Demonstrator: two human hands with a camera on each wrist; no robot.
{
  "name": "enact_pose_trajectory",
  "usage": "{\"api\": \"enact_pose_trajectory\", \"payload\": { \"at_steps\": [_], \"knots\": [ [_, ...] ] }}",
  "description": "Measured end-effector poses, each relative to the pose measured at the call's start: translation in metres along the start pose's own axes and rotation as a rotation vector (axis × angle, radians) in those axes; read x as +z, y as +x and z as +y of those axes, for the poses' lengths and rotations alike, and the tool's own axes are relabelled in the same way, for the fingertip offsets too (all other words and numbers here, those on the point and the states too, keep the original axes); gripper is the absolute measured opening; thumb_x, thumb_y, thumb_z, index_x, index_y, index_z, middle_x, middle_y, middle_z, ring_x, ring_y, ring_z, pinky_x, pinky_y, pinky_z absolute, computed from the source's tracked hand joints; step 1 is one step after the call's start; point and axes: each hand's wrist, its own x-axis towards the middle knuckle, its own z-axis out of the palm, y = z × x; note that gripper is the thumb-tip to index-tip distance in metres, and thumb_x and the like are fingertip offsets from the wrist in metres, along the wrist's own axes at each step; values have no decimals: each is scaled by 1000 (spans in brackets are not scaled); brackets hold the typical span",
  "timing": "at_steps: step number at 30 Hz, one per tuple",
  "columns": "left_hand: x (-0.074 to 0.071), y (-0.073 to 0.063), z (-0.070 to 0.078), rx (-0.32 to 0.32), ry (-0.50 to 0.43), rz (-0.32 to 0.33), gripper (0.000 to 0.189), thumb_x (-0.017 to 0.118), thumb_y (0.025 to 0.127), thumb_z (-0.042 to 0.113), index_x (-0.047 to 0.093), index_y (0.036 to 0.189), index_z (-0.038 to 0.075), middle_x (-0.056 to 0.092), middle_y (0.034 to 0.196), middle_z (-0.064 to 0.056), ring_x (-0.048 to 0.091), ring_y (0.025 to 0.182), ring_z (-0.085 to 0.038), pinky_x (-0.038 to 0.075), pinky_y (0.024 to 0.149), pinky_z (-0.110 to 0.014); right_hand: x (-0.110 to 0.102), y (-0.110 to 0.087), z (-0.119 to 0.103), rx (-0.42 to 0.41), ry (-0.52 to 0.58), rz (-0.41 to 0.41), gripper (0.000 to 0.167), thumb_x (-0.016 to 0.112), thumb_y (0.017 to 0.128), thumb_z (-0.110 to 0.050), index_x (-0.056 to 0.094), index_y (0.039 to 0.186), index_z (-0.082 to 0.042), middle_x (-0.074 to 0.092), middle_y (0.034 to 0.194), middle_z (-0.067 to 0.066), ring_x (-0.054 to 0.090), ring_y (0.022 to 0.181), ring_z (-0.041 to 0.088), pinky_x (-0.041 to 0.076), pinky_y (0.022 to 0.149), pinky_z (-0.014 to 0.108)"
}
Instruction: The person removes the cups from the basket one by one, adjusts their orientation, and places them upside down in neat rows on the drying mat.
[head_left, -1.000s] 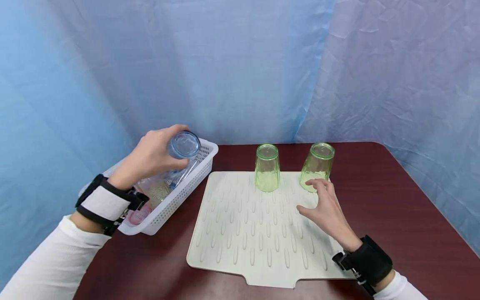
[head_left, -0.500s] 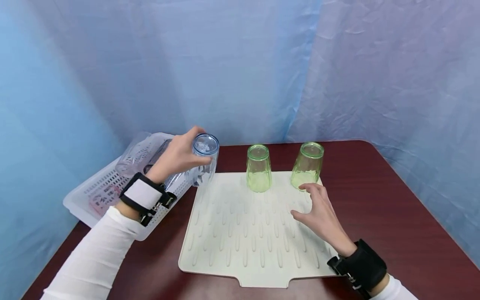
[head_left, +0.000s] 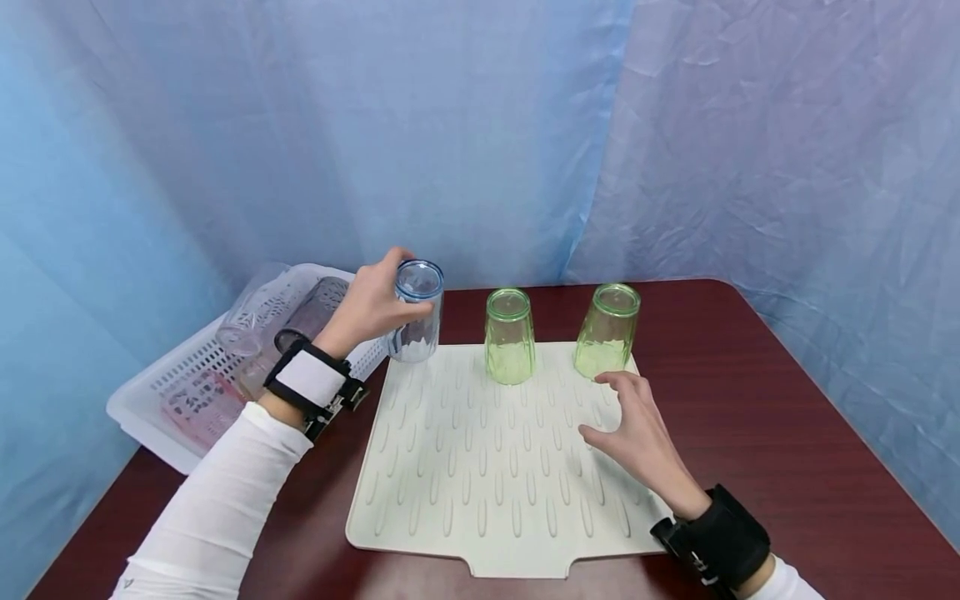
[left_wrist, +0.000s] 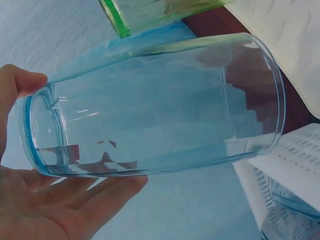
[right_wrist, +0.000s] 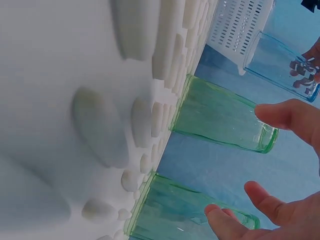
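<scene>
My left hand (head_left: 371, 304) grips a clear blue-tinted drinking glass (head_left: 417, 321) near its base, thumb on one side and fingers on the other. The glass is upside down, base up, over the back left corner of the white ridged draining mat (head_left: 480, 467). In the left wrist view the whole glass (left_wrist: 160, 105) shows, nothing inside it. Two green tumblers stand inverted at the mat's back edge, one in the middle (head_left: 510, 342) and one to the right (head_left: 606, 333). Just in front of the right tumbler, my right hand (head_left: 633, 429) hovers with thumb and fingers spread, holding nothing.
A white perforated basket (head_left: 123, 407) stands on the left, holding a clear glass (head_left: 247, 321), a darker tumbler (head_left: 322, 304) and a pink-patterned piece (head_left: 202, 408). The dark red table (head_left: 787, 417) extends to the right. A blue curtain (head_left: 480, 142) hangs behind.
My left hand has carried the blue glass out from over the basket, rightward to the mat's back left corner. The basket's angle has shifted. My right hand stays nearly still.
</scene>
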Motion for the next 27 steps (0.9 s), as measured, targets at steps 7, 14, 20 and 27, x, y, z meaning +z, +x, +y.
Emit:
{"api": "enact_pose_trajectory", "payload": {
  "at_steps": [7, 14, 20, 27],
  "knots": [
    [9, 4, 1, -12, -35, -17, 53, 71, 83, 14, 45, 125, -5, 65, 102, -24, 66, 84, -33, 52, 71, -43, -2, 0, 1, 4, -1, -2, 61, 78, 75, -5, 48, 129, 1, 38, 133, 23, 41, 118, 39, 39, 88, 50],
    [23, 3, -6, -62, -20, -14, 52, 72, 82, 17, 46, 123, -4, 65, 99, -23, 65, 81, -33, 51, 70, -44, -2, -1, 0, 15, 1, -1, 60, 78, 75, -6, 49, 128, 0, 39, 132, 21, 41, 118, 38, 40, 88, 49],
    [33, 1, -18, -165, -22, -44, 59, 70, 85, 21, 42, 131, -5, 64, 93, -21, 62, 73, -30, 47, 66, -43, -2, -2, 2, 16, -14, 5, 61, 78, 75, -6, 49, 127, -1, 39, 132, 22, 42, 118, 38, 40, 87, 49],
    [45, -2, -34, -224, -29, -29, 60, 70, 85, 22, 41, 129, -6, 62, 94, -22, 61, 79, -33, 46, 67, -43, -4, -4, 2, 17, -18, 2, 60, 78, 75, -6, 49, 128, -2, 40, 131, 21, 42, 117, 37, 40, 87, 49]
  ]
}}
